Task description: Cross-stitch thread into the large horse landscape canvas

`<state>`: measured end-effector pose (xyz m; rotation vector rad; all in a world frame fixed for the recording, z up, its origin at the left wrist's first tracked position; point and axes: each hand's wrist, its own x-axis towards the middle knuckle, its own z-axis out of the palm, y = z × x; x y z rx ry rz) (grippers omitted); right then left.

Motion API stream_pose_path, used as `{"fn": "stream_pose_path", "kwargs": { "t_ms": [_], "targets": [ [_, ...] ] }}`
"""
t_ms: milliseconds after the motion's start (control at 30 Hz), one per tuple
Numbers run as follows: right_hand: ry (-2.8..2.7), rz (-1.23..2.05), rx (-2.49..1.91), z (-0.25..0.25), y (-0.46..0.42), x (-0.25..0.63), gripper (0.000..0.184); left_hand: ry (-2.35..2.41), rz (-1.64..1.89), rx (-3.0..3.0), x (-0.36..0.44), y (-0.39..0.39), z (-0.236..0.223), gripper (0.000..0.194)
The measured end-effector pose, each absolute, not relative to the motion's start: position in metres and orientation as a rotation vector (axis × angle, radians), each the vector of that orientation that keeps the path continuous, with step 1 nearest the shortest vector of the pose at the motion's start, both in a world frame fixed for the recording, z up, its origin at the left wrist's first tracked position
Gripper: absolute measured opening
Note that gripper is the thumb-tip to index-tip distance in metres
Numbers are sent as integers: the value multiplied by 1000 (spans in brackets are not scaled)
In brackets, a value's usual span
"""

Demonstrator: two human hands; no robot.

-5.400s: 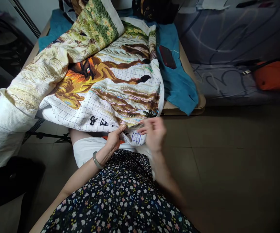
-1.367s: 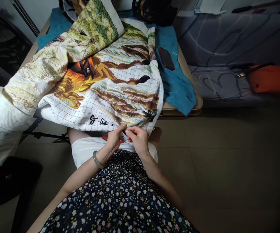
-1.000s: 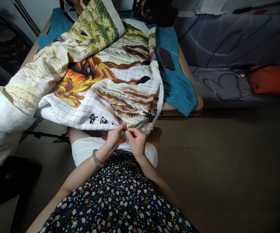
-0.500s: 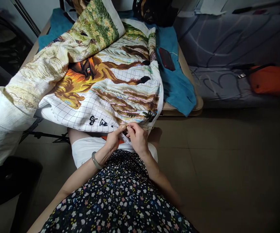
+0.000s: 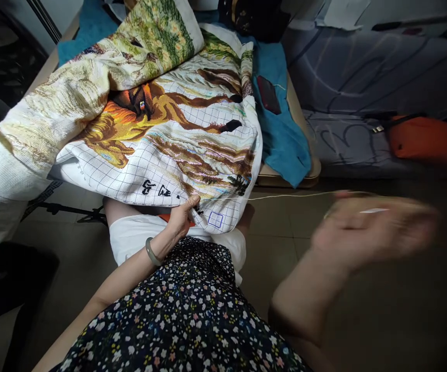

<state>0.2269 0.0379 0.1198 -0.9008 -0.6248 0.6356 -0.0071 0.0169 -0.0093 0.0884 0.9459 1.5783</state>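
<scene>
A large cross-stitch cloth, with stitched horses and a printed grid, spreads from the low table over my lap. My left hand pinches its near edge, thumb on top and fingers underneath. From the stitching beside that thumb, a pale thread runs taut to the right. My right hand is far out to the side above the floor, smeared by motion and closed at the thread's end. A bright sliver that looks like a needle shows against it.
Under the cloth, a teal fabric covers the low table; a dark phone lies on it. An orange pouch rests on the grey sofa at right. Rolled cloth hangs off at left, near a black stand leg.
My right hand has swung from beside my left hand far to the right, drawing the thread out taut. My left hand keeps its pinch on the cloth's edge.
</scene>
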Motion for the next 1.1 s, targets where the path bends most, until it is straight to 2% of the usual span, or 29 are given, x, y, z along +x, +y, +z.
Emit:
{"fn": "stream_pose_path", "kwargs": {
  "t_ms": [167,267,367,567,1100],
  "targets": [
    [-1296,1146,-1107,50,23,127,18,975,1530,57,-9,16,-6,38],
    [-1656,1029,-1295,29,14,110,13,980,1511,72,-10,15,-5,31],
    [-1813,894,-1348,27,11,109,17,954,1529,85,-10,14,-5,29],
    [-1897,839,-1432,29,14,107,23,952,1505,82,-10,14,-4,28],
    [-1879,844,-1435,29,14,104,25,996,1466,49,-11,13,0,29]
  ]
}}
